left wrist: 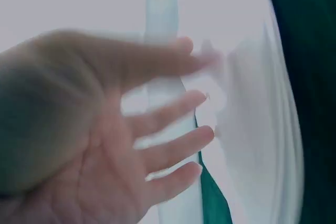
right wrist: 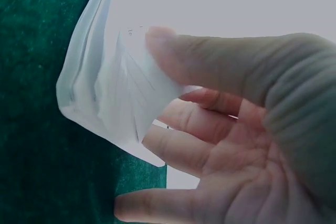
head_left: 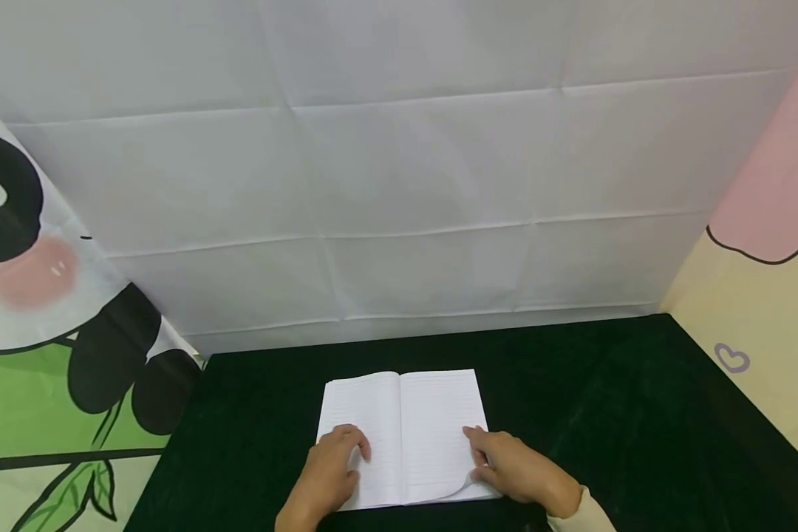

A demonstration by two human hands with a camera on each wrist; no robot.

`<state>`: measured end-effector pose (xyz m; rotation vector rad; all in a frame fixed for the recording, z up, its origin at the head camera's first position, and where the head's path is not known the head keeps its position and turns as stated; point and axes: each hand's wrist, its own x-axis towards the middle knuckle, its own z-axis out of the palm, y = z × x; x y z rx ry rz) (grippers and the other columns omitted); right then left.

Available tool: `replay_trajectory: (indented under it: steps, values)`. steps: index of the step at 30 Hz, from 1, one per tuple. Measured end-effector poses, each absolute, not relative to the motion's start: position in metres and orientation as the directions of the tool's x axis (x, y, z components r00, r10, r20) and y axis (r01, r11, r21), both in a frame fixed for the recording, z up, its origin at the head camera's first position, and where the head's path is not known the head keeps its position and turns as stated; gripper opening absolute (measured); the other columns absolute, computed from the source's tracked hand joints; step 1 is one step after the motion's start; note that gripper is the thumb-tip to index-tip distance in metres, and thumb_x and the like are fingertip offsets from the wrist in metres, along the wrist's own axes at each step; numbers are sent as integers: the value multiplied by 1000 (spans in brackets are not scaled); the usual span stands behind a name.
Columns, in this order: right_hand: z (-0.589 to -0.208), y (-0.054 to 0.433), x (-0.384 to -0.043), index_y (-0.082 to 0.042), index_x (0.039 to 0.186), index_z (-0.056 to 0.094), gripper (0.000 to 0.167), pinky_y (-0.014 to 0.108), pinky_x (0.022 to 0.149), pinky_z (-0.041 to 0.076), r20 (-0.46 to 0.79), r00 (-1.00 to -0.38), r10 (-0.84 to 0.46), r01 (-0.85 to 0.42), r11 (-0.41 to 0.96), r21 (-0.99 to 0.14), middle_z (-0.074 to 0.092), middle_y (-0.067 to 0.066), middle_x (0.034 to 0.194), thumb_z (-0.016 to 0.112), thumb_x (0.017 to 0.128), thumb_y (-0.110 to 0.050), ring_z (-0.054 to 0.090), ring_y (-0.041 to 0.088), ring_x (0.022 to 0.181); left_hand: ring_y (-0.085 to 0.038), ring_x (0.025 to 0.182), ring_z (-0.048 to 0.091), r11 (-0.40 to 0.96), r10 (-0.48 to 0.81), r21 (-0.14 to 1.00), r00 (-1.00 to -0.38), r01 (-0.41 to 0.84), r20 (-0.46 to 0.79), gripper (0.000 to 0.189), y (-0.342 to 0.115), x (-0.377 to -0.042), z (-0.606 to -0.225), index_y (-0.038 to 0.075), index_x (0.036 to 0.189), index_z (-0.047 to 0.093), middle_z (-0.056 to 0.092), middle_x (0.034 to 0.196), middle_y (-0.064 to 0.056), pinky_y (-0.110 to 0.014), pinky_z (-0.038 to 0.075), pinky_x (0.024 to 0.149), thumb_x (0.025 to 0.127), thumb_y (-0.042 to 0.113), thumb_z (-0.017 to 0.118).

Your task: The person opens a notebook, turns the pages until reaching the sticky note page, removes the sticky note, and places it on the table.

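The left hand (head_left: 327, 469) holds its fingers loosely extended over the left side of the open notebook (head_left: 375, 403); the right hand (head_left: 513, 467) pinches a page (head_left: 439, 458) at its near right corner, which curls up. The hands are well apart, the notebook lying between and partly beneath them. Around it, dark green cloth (head_left: 625, 406) stretches farther right than left, its far edge meeting a white backdrop (head_left: 412, 170).
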<state>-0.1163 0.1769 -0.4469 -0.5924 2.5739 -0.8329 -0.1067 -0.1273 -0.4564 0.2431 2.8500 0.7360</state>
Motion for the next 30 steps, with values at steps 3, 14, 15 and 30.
replay_trajectory:
  steps: [3, 14, 15, 30]
  values:
    - [-448, 177, -117, 4, 137, 55, 53, 29, 73, 47, -203, -842, -499, -287, 735, -615, 57, -2, 79, 72, 92, -21, 54, 8, 75, -48, 137, 47, 811, 343, 544, -929, 216, -142, 22, -105, -102, -455, 25, 89, 57, 53, 145, -20, -78, 28, 107, 85, 19, 78]
    - [-449, 178, -122, 2, 137, 55, 47, 34, 77, 50, -200, -849, -489, -284, 741, -608, 65, -2, 99, 63, 98, -22, 56, 8, 85, -58, 148, 24, 789, 398, 567, -899, 235, -181, 34, -62, -94, -462, 23, 84, 51, 34, 162, -23, -85, 23, 102, 83, 42, 79]
    - [-449, 179, -122, 2, 137, 55, 47, 33, 76, 49, -204, -848, -490, -282, 742, -609, 64, -3, 98, 63, 98, -23, 56, 8, 85, -57, 148, 24, 793, 395, 563, -901, 234, -182, 35, -61, -95, -463, 23, 84, 51, 34, 162, -23, -85, 23, 103, 83, 42, 80]
    - [-448, 183, -129, 1, 138, 54, 43, 61, 107, 43, -210, -851, -481, -245, 718, -652, 60, 22, 141, 53, 104, -24, 57, 38, 133, -58, 147, 26, 820, 398, 508, -902, 265, -171, 29, -53, -99, -467, 23, 79, 51, 35, 162, -22, -81, 28, 105, 89, 38, 74]
